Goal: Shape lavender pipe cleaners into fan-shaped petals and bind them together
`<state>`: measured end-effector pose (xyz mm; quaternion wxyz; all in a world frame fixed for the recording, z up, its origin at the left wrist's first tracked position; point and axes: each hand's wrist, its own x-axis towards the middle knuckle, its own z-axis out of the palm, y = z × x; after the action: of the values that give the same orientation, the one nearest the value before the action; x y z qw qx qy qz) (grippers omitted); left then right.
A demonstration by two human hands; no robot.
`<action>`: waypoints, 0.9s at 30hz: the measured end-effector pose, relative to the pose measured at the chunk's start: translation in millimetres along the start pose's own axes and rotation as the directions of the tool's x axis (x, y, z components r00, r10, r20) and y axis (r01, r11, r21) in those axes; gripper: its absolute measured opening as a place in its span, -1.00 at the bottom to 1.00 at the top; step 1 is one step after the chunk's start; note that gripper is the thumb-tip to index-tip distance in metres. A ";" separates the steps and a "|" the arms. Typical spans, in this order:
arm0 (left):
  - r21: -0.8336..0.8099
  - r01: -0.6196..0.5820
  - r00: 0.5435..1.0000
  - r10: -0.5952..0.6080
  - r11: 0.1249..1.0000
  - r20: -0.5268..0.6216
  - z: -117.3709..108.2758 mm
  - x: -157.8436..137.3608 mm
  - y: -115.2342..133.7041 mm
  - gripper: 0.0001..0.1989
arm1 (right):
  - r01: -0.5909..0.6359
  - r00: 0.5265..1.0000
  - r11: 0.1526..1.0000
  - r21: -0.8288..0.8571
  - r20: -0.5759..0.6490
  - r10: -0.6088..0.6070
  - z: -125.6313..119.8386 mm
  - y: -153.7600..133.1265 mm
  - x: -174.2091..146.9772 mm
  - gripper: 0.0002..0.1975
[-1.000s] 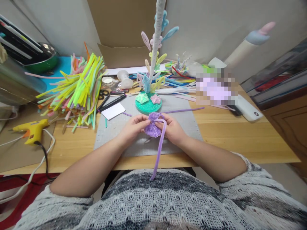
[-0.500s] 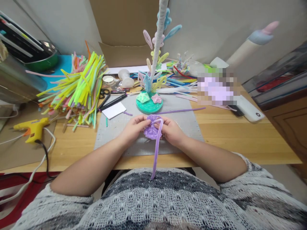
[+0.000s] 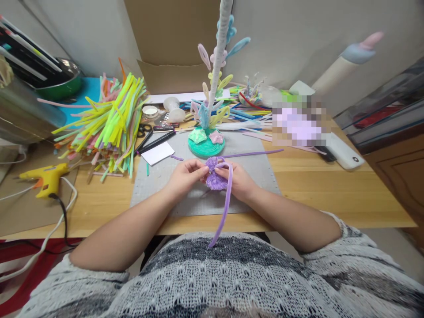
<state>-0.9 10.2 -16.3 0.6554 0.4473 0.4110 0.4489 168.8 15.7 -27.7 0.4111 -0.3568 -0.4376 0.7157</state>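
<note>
A purple piece of bent pipe cleaners (image 3: 217,180), pinched at its middle, is held above the grey cutting mat (image 3: 185,201). My left hand (image 3: 186,177) pinches its left side between thumb and fingers. On the other side, my right hand (image 3: 241,180) is closed on it, with the thumb at its narrow middle. From there a long purple pipe cleaner end (image 3: 226,203) arches over and hangs toward my sweater. Another purple pipe cleaner (image 3: 255,153) lies straight on the mat behind. The fingertips behind the piece are hidden.
A green round base (image 3: 206,148) carries a white wrapped stem (image 3: 217,62) with pastel loops. To the left lie a bundle of colourful pipe cleaners (image 3: 112,119), a yellow glue gun (image 3: 49,179) with cords, black pens (image 3: 155,142), scissors (image 3: 145,129) and a white card (image 3: 158,153).
The purple piece has shifted slightly right and turned, its waist now showing more. My right hand moved a little right with it, and the hanging end bows further right.
</note>
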 end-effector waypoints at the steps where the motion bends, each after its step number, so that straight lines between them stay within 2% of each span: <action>1: -0.008 0.002 1.000 -0.002 1.000 0.003 -0.1 -0.3 0.5 -0.62 | 0.002 1.000 1.000 -0.012 -0.010 -0.002 -0.5 -0.5 0.0 -0.72; 6: 0.014 0.001 1.000 -0.001 1.000 0.008 0.4 -1.8 3.6 -0.62 | -0.042 0.999 0.998 0.047 0.002 0.042 -1.5 -0.4 0.8 -0.72; 10: 0.021 -0.014 1.000 0.014 1.000 0.003 1.1 -2.1 4.3 -0.63 | -0.065 0.997 0.990 0.123 0.058 0.059 -1.1 1.3 1.7 -0.73; 14: -0.025 -0.036 0.998 0.034 0.999 -0.059 0.6 -0.9 2.4 -0.65 | -0.058 0.993 0.990 0.130 0.110 0.044 -2.8 2.6 1.1 -0.77; 17: -0.051 -0.054 0.990 0.047 0.997 -0.130 0.3 -0.1 2.5 -0.67 | -0.094 0.989 0.988 0.125 0.125 0.078 -3.9 2.7 -0.6 -0.72; 19: -0.071 -0.055 0.984 0.042 0.996 -0.175 0.7 -0.1 3.9 -0.69 | -0.087 0.992 0.993 0.080 0.102 0.079 -3.7 3.0 -1.7 -0.69; 23: -0.091 -0.019 0.983 0.002 0.996 -0.182 1.5 -0.5 5.6 -0.71 | 0.021 0.999 0.999 -0.045 -0.043 -0.023 -2.2 4.1 -2.1 -0.74; 27: -0.072 -0.004 0.988 -0.007 0.997 -0.154 0.3 0.0 2.7 -0.74 | 0.013 0.997 1.000 0.019 -0.072 -0.012 -2.2 1.8 -0.6 -0.68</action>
<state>-1.2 10.7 -13.6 0.6376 0.3871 0.4442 0.4963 170.4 15.4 -30.1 0.4346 -0.3754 -0.4176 0.7041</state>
